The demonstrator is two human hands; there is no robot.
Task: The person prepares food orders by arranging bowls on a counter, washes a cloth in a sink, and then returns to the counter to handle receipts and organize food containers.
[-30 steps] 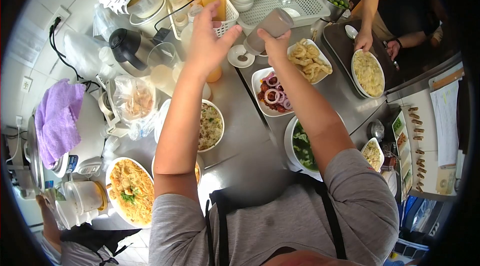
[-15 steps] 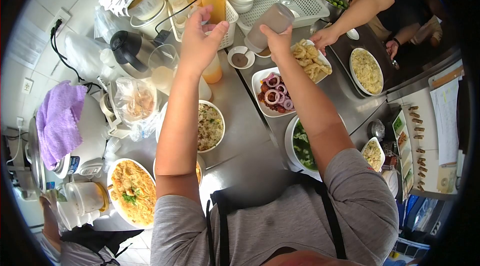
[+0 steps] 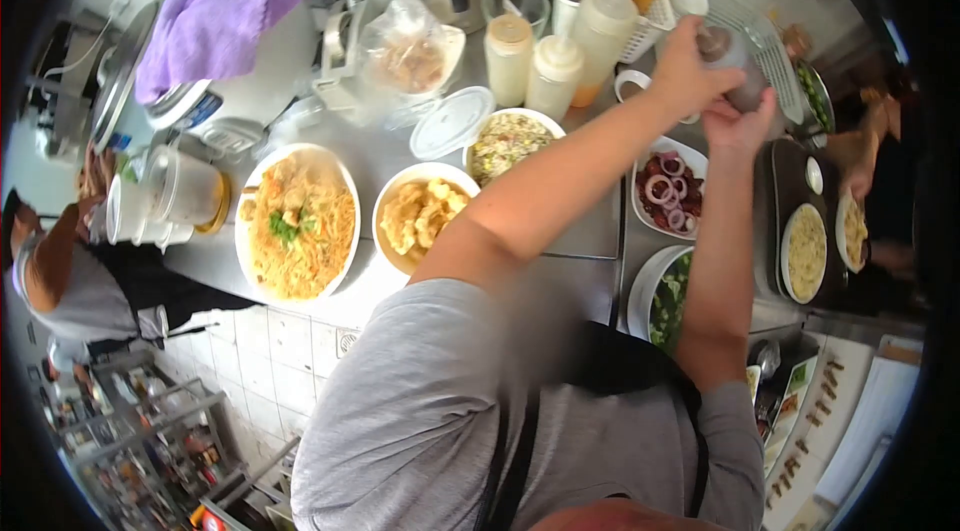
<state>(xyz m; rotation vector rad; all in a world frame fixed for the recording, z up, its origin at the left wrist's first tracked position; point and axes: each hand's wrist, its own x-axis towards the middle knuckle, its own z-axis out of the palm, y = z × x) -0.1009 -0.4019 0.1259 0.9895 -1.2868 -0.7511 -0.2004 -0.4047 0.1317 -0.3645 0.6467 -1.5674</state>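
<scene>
Toward the upper right I hold a squeeze bottle [image 3: 748, 89] of dark sauce between both hands. My right hand [image 3: 738, 124] grips its body from below. My left hand [image 3: 690, 66] is at the bottle's top end, its fingers around the cap area, which is partly hidden. A small bowl [image 3: 631, 84] sits beside my left wrist. Below my hands is a square white dish of glazed meat topped with purple onion rings [image 3: 672, 189]. Under my right forearm stands a deep bowl of green leaves [image 3: 668, 301].
Noodles [image 3: 298, 226], a bowl of fried pieces [image 3: 425, 216] and fried rice [image 3: 510, 143] stand to the left. Several squeeze bottles [image 3: 553, 71] line the back beside a basket [image 3: 650, 29]. At right, a co-worker's hand [image 3: 855, 171] is near a plate [image 3: 853, 231].
My view has swung left. My open left hand has come to the bottle in my right hand. The co-worker has taken the plate of fried pieces off toward the right.
</scene>
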